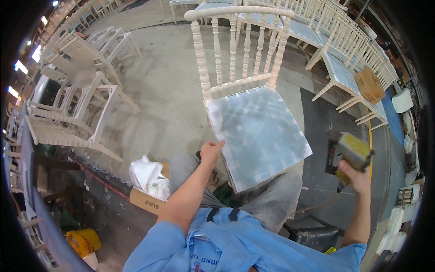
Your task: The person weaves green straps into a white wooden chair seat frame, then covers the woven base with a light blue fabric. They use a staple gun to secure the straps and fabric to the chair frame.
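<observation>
In front of me stands a cream-white chair (202, 59) with a turned-spindle back. Its square seat (260, 136) is covered in a smooth, pale grey-blue sheet with whitish patches along the borders. My left hand (211, 152) is closed at the seat's left edge, thumb and finger pinching the cover there. Off to the right, apart from the chair, my right hand (355, 177) grips a yellow and black air nail gun or stapler (354, 150), slightly blurred. A hose (317, 206) trails from its handle end.
Left of my knee, a cardboard box (147, 201) holds white cloth or plastic (147, 172). Unpainted-looking chair frames (97, 122) crowd the left. Rows of finished-looking chairs (340, 72) line the right, one bearing a brown carton (369, 85). A yellow bucket (84, 241) sits lower left.
</observation>
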Demonstrator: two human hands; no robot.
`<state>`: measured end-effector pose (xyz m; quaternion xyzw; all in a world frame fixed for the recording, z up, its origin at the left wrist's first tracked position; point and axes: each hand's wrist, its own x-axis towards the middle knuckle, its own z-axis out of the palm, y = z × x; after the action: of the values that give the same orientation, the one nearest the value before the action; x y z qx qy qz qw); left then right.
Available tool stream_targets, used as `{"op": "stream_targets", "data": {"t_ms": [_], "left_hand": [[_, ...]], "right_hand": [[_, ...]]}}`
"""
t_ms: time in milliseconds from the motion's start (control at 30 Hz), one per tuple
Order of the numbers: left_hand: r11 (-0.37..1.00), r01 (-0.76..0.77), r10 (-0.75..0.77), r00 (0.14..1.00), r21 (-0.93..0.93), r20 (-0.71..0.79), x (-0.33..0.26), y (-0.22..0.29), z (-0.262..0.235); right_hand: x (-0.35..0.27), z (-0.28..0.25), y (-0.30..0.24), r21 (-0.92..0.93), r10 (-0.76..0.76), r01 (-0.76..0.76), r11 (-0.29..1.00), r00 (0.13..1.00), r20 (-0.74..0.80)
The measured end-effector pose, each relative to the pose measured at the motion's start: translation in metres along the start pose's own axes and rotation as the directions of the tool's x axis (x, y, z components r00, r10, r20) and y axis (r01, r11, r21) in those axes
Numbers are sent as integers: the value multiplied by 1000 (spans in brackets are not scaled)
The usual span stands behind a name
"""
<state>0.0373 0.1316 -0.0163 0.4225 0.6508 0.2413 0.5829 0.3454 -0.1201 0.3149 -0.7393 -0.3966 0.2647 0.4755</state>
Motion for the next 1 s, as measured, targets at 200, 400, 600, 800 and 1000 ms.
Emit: {"op": "stream_targets", "data": {"t_ms": [200,400,600,800,1000], "left_hand": [[996,-3,5,1000,90,-15,36,-3,7],[997,-56,57,998,-60,26,42,-11,7],[984,-102,101,995,-145,-15,55,-14,-2],[985,-168,170,982,38,-80,56,6,-5],[983,-110,106,994,146,30,61,12,-2]], "right_hand": [[34,59,4,-353,-246,471,808,815,524],[69,133,20,-280,-111,469,837,648,754],[113,213,59,-326,-4,560,762,506,862],[140,257,79,-326,38,584,744,449,893],[151,276,80,-367,116,546,753,438,891]]}}
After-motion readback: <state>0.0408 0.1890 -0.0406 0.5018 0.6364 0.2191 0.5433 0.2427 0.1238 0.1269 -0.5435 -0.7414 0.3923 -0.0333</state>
